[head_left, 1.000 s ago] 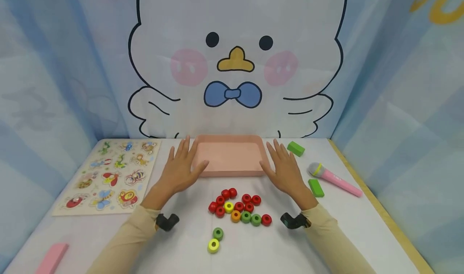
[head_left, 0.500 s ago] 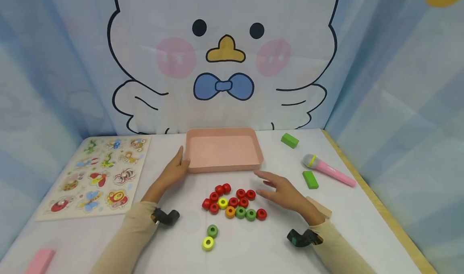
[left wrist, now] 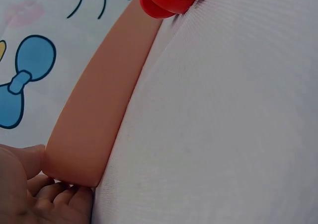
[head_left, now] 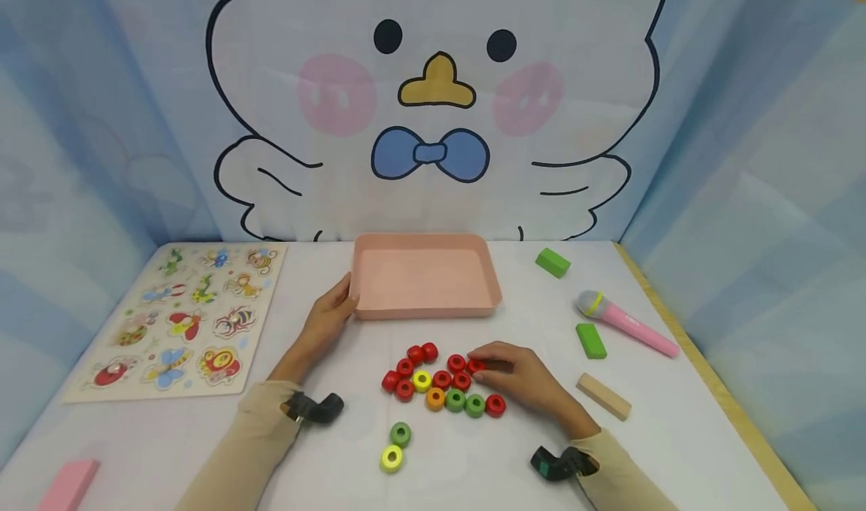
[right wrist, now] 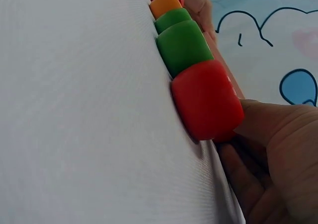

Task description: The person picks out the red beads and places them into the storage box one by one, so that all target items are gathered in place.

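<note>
At the left front corner of the pink tray (head_left: 426, 312) my left hand (head_left: 323, 329) holds on, thumb on the side wall and fingers curled by the corner in the left wrist view. My right hand (head_left: 524, 376) pinches a red bead (head_left: 476, 366) at the right end of a bead cluster. In the right wrist view another red bead (right wrist: 207, 100) stands in front and partly hides that grip. Several red beads, a yellow bead (head_left: 422, 379), an orange bead (head_left: 435, 399) and green beads lie together on the table. Nearer me sit a green bead (head_left: 401, 433) and a yellow one.
To the left lies a sticker-like insect board (head_left: 183, 323), with a pink block (head_left: 70, 485) nearer me. On the right are a toy microphone (head_left: 629, 323), a green block (head_left: 553, 262), a second green block (head_left: 591, 341) and a wooden block (head_left: 604, 396).
Both hands were spread beside the tray. The left has come down to its front corner and taken hold; the right has moved toward me onto a red bead, uncovering the wooden block.
</note>
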`<state>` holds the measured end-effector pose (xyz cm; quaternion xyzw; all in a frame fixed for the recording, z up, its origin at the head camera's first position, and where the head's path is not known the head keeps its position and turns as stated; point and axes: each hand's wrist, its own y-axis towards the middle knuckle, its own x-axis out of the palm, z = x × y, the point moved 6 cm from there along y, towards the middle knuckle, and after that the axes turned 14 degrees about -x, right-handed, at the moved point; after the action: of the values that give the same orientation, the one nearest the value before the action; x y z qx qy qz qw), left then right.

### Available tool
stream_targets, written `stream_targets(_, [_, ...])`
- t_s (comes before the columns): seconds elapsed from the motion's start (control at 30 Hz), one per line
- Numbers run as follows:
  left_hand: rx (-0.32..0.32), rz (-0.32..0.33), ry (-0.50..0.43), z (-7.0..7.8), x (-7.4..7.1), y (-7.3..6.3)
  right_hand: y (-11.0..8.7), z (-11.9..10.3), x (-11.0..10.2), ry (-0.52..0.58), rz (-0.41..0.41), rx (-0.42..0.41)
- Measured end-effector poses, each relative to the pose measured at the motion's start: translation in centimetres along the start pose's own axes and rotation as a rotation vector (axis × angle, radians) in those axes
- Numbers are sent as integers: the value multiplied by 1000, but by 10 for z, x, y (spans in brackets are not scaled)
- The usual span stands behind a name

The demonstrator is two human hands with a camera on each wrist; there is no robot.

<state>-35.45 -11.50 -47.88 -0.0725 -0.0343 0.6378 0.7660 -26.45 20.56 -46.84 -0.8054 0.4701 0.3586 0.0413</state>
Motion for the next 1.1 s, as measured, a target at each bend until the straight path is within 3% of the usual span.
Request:
stream_targets(0.17, [-5,24,-17,-1,-5,-1,4,2,3,10,6,5])
stream_targets(0.37, [-26,59,43,2,-10,2,15,3,1,9,-33,37])
stream_targets(0.53, [-29,66,54,0,-13,6,39,-5,-10,30,-90,44])
stream_targets(0.67, [-25,67,60,-1,-14,9,78,-15,-26,7,-97,25])
stream_targets(0.8, [-27,77,68,-2,-13,10,131,-16,-31,-45,-97,14])
stream_targets(0.93, [-33,74,62,-4,-8,10,186,-12,-20,-81,-105,46])
stream_targets(1.1, [-36,71,58,-8,0,7,237,2,9,-55,-136,94])
